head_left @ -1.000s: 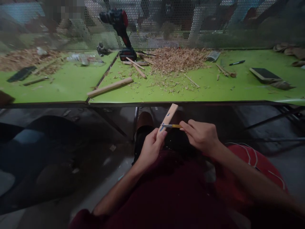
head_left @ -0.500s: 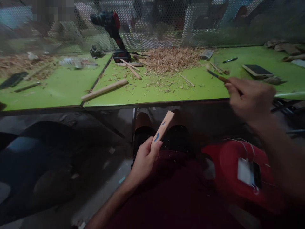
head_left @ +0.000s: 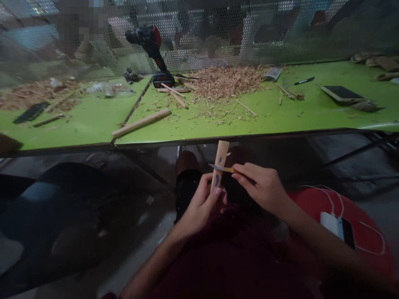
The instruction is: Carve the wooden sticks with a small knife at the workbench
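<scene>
A: What appears at left?
B: A cordless drill stands on a green table, a round wooden stick lying in front of it near the edge.

A: And the hands, moving right?
B: The left hand is closed around the lower end of a strip of wood, held in front of the table edge, above the person's lap. The strip now stands more nearly upright than half a second ago, when it leaned farther right.

A: What else has changed?
B: The right hand, clamped on the yellow handle of a knife, has returned from out over the table. The blade lies across the strip between two blue marks; whether it is biting in cannot be told.

A: What does that mean for the work?
B: Both hands again meet at one piece of wood, apparently for another pass of the blade. A pale chip shows just beside the strip's upper end.

A: Beyond them?
B: Shavings lie heaped on the table behind, with a pen farther right and a red seat below.
</scene>
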